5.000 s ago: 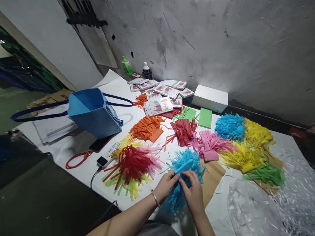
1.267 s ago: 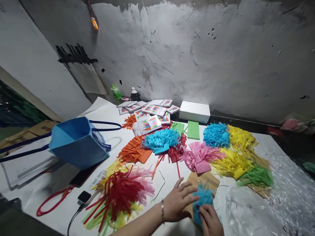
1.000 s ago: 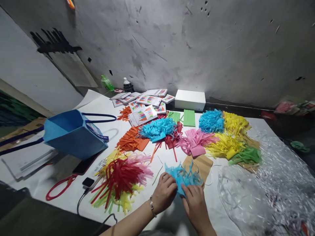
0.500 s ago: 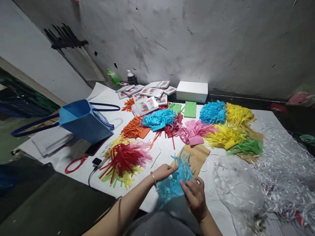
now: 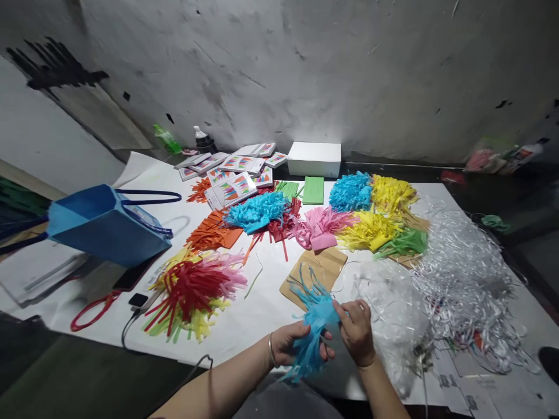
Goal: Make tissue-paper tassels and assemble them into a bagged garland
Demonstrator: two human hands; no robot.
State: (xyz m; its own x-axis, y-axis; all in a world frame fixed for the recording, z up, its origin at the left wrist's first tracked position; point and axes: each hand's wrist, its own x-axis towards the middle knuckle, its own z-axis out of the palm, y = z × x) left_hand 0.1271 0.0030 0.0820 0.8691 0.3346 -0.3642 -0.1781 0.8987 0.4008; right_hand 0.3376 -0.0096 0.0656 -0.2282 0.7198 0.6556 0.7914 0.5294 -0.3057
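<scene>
A bunch of blue fringed paper (image 5: pixel 321 311) hangs between my two hands at the table's near edge, its strips spreading above and below a plain middle. My left hand (image 5: pixel 294 343) is wrapped round it from the left, with fingertips showing behind the paper. At its right side, my right hand (image 5: pixel 356 326) pinches the plain middle part between thumb and fingers. Just beyond the bunch lies a brown paper envelope (image 5: pixel 334 265). Left of my hands, red fringed paper (image 5: pixel 190 288) rests over yellow and pink strips.
A blue bag (image 5: pixel 100 233), red scissors handle (image 5: pixel 94 311) and phone occupy the left. Printed packets (image 5: pixel 242 164), a white box (image 5: pixel 314 158) and coloured fringes line the back. Clear plastic (image 5: pixel 386 308) and a heap of white strings (image 5: pixel 467 291) cover the right.
The view has turned right, so the table's items appear further left. The blue bunch is now lifted and gathered; my left hand has gone round it and my right hand grips its right side.
</scene>
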